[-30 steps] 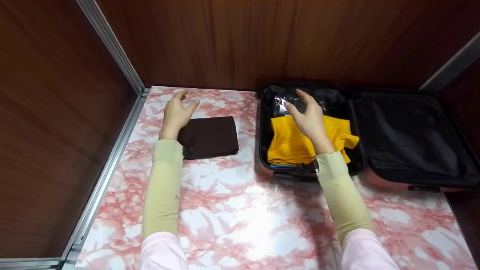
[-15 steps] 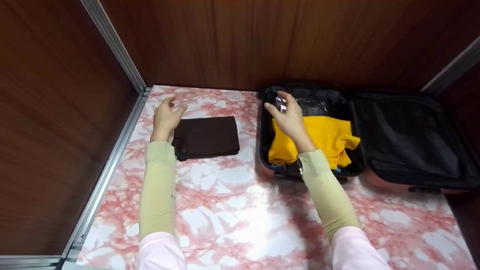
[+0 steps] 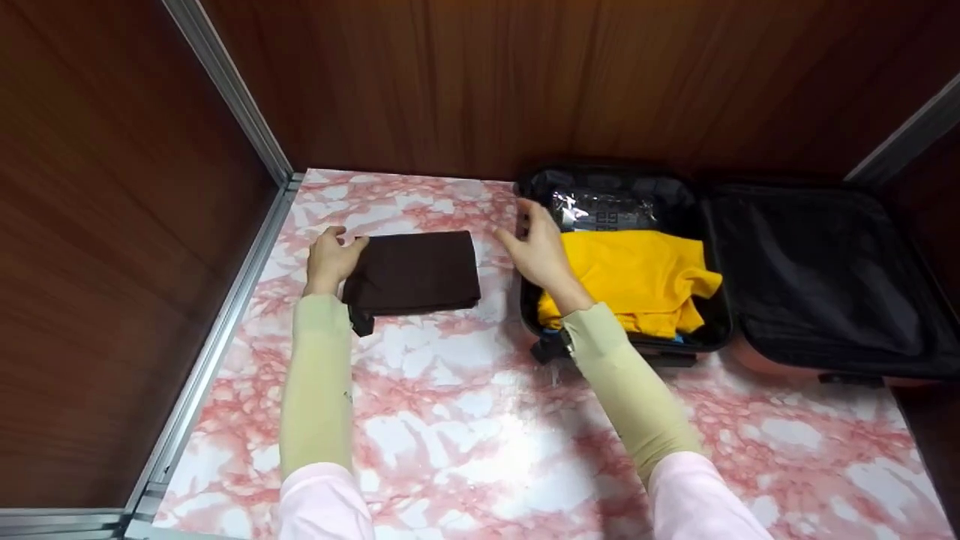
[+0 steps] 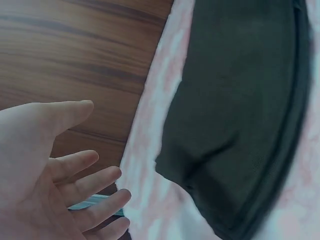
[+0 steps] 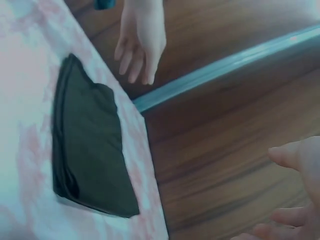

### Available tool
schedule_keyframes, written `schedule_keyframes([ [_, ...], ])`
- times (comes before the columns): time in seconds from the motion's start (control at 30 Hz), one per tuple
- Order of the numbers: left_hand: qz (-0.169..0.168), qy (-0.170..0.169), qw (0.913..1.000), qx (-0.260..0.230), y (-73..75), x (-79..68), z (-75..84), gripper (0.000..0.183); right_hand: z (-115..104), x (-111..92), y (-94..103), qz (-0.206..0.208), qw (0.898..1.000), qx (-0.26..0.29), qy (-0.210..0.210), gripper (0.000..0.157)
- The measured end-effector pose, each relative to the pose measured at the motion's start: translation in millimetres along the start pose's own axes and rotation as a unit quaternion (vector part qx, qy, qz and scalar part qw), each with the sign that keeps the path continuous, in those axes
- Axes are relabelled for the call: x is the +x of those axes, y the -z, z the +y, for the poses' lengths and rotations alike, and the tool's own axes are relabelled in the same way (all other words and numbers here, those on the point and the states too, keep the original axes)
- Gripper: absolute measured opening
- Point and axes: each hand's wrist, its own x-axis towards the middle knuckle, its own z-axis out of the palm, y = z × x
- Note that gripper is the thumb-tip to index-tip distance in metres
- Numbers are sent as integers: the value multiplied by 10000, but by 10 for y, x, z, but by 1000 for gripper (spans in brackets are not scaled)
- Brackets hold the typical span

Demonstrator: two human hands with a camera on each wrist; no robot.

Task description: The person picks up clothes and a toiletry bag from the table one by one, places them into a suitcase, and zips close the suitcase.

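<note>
A folded dark brown cloth [image 3: 416,270] lies flat on the marbled table, its layered edge toward the person. My left hand [image 3: 330,261] hovers at its left end, fingers apart and holding nothing; in the left wrist view the spread fingers [image 4: 95,190] stand beside the cloth [image 4: 235,100]. My right hand [image 3: 540,247] is over the left rim of the suitcase, thumb and fingers spread with nothing between them. In the right wrist view, part of this hand [image 5: 295,195] shows at the right edge, with the whole folded cloth [image 5: 92,140] to its left.
The open black-lined suitcase [image 3: 721,330] holds a yellow cloth [image 3: 637,270] and a clear plastic-wrapped packet [image 3: 607,210]. Its lid half [image 3: 825,277] lies open on the right. Wood-grain panels [image 3: 480,90] wall in the back and left, with a metal rail [image 3: 225,330] along the left edge.
My right hand has moved left from above the yellow cloth to the suitcase's left rim. My left hand has shifted a little left and come nearer the person, alongside the brown cloth.
</note>
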Motion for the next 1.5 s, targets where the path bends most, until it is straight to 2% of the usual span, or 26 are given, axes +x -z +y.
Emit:
schedule_keyframes([
  [0.2,-145,323,9994,-24,-73,-28,-123,67,-11,-62,-209,-261,9994,231,-78,66],
  [0.47,-142,554,9981,213,-192,-23,-249,67,63,-174,-462,-460,9961,543,-529,77],
  [0.63,-244,702,9969,261,-232,-39,-321,67,148,-273,-647,-599,9948,524,-630,79],
  [0.9,-259,838,9957,283,-274,-47,-357,68,262,-315,-925,-859,9878,-13,-1300,79],
  [1.1,-192,872,9958,187,-291,-46,-380,64,383,-267,-1034,-779,9802,39,-1820,73],
  [1.3,-230,883,9958,59,-287,-47,-391,65,417,-234,-1112,-969,9686,355,-2262,75],
  [1.5,-400,925,9949,-53,-322,-57,-354,68,462,-222,-1127,-841,9660,340,-2421,70],
])
